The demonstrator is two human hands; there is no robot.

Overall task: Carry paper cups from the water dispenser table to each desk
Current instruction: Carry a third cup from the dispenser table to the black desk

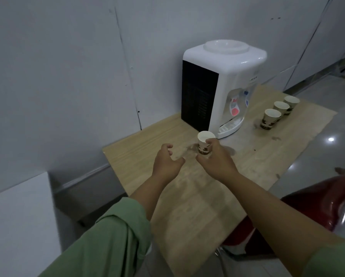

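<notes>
Gripping one cup (205,143) in my right hand (217,160) near the dispenser (223,86), my left hand (166,161) loose and empty beside it, I judge delivery barely begun, with three cups (280,114) waiting at the table's (187,206) far right.

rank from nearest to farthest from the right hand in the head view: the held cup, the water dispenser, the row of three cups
1. Held paper cup, in the right hand.
2. Water dispenser, just behind it.
3. Row of three cups, far right of the table.
</notes>
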